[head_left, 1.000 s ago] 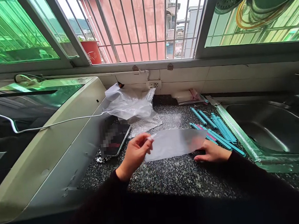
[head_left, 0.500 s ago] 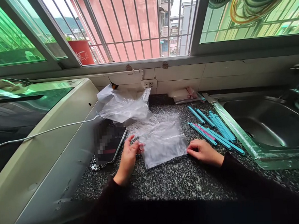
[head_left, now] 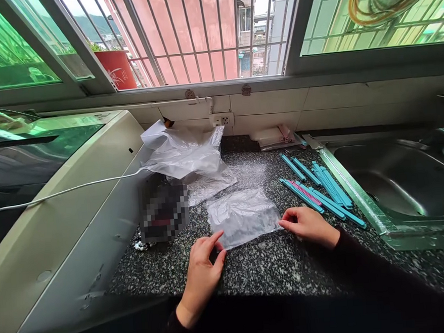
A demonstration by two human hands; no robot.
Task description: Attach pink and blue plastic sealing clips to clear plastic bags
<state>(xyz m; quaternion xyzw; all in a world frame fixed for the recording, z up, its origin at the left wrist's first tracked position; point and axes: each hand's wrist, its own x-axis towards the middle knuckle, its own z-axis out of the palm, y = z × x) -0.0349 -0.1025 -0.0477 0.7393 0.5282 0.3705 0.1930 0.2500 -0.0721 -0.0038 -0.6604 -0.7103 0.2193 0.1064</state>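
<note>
A clear plastic bag lies flat and a little wrinkled on the speckled counter. At its near right corner my right hand pinches the edge between thumb and forefinger. My left hand is by the near left corner, thumb and forefinger apart, the fingertips close to or touching the plastic. Just right of the bag lie several long turquoise sticks, which look like bag sealing clips, with a pink one among them.
Crumpled plastic bags are heaped behind, beside a blurred-out phone-like object. A white cable crosses a pale appliance at left. A packet rests by the wall, and a steel sink is at right.
My left hand has come nearer, down to the bag's near left corner. The bag's far part has drawn back from the heap. My right hand stays at the right corner.
</note>
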